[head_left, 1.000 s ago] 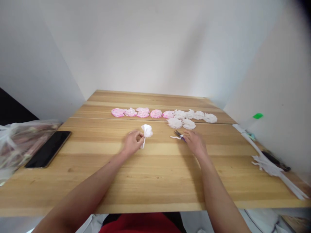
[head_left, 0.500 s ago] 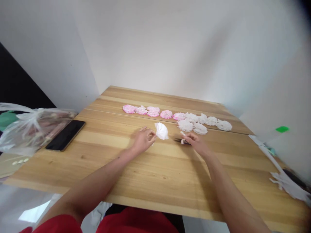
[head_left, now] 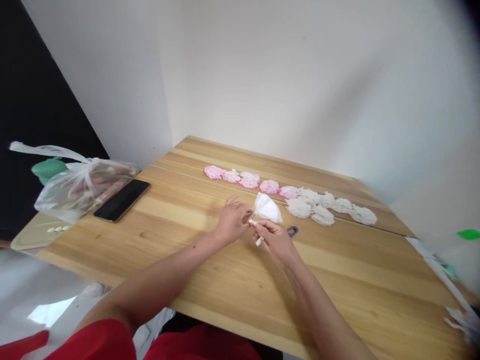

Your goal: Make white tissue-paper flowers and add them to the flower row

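My left hand [head_left: 233, 221] pinches the gathered base of a white tissue-paper fan [head_left: 268, 208], whose pleats spread to the right. Close beside it, my right hand [head_left: 276, 239] grips a narrow white paper strip [head_left: 259, 241] between thumb and fingers. One end of the strip comes up to the base of the fan; whether it touches, I cannot tell. A purple loop handle [head_left: 293, 231], perhaps of scissors, pokes out beyond my right hand, which hides the rest. Behind lie pink-edged paper flowers [head_left: 269, 186] and white paper flowers [head_left: 299, 207] in a row.
On the left a black phone [head_left: 122, 200] lies by a tied clear plastic bag [head_left: 84, 187]. White paper scraps [head_left: 462, 320] lie at the right edge of the wooden table [head_left: 210, 280]. A wall [head_left: 281, 90] stands behind it.
My right hand has moved left with the paper strip, bringing it to the fan's base. The dark tool by that hand now lies partly behind it. The view has shifted a little.
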Tool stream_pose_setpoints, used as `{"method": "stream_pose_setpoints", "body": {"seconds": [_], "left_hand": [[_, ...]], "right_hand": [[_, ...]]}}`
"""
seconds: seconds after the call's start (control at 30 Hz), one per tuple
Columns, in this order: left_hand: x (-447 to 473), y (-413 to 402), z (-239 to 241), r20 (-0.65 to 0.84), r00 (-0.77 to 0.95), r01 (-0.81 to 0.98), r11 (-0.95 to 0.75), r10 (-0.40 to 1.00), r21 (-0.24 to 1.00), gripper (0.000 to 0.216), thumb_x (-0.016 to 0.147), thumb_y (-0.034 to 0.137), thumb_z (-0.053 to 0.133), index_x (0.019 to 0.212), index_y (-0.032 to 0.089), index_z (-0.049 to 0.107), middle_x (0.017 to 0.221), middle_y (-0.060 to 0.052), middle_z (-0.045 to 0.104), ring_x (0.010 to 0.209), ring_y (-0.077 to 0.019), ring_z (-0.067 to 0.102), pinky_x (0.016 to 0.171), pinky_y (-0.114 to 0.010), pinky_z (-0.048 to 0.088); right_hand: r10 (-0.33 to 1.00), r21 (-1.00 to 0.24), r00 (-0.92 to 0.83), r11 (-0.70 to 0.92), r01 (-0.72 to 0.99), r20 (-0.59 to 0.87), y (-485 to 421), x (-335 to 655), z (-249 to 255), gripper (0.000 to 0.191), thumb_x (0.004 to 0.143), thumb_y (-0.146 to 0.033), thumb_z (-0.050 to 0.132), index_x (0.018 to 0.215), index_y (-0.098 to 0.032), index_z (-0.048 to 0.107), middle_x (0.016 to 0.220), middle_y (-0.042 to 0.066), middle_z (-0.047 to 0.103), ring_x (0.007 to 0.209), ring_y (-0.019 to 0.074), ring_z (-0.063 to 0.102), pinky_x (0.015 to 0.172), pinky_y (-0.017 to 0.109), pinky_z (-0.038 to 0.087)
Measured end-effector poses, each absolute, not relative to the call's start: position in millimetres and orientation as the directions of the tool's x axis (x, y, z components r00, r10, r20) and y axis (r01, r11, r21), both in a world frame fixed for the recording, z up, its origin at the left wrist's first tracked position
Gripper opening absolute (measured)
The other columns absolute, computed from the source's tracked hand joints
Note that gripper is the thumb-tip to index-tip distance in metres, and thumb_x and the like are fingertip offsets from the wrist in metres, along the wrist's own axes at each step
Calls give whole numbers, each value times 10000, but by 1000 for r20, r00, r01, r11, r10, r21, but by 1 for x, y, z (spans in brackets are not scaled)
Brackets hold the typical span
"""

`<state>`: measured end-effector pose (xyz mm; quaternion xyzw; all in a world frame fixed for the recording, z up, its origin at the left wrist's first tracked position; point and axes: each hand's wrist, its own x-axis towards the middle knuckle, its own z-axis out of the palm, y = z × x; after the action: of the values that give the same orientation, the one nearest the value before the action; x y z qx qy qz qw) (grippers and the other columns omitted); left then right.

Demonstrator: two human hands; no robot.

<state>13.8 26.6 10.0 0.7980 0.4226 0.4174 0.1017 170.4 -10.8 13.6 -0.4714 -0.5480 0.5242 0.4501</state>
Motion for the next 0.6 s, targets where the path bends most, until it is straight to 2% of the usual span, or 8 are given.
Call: {"method": "stream_pose_setpoints", "body": {"seconds": [0.13,0.27,0.33,0.47,0.6], "left_hand": [[14,28,10,595,288,601,-626,750,497,65,755,147,584,757,212,594,749,-17,682,756,-181,638,1065,-456,347],[15,28,8,644,247,634,-623,725,459,131,778,169,558,654,206,533,667,-18,637,691,-170,608,1026,-421,392],[15,28,7,662,239,618,-637,710,461,118,789,166,550,677,203,543,683,-21,646,715,-170,614,1018,-412,399],[15,27,8,660,247,569,-658,709,493,80,809,163,540,766,211,585,749,-18,682,767,-165,634,1032,-425,383],[15,27,8,671,266,562,-677,692,475,94,822,167,532,770,211,596,749,-11,687,761,-152,632,1043,-416,373]], "right_hand": [[998,-999,-56,22,-42,24,-4,165,10,274,677,-455,730,776,-206,673,688,-3,612,608,127,537,548,250,414],[1000,-992,20,16,-124,14,2,160,12,274,647,-405,768,694,-210,582,660,-20,588,606,121,532,528,231,389],[999,-988,44,8,-152,1,5,157,12,283,644,-396,775,681,-207,568,645,-28,571,599,113,523,545,231,395],[999,-979,32,-20,-203,-27,9,154,10,290,634,-407,778,718,-216,577,646,-38,557,589,111,510,578,250,417],[997,-966,-49,-77,-247,-67,9,157,13,305,597,-411,802,706,-214,595,633,-35,553,568,114,493,564,266,426]]}}
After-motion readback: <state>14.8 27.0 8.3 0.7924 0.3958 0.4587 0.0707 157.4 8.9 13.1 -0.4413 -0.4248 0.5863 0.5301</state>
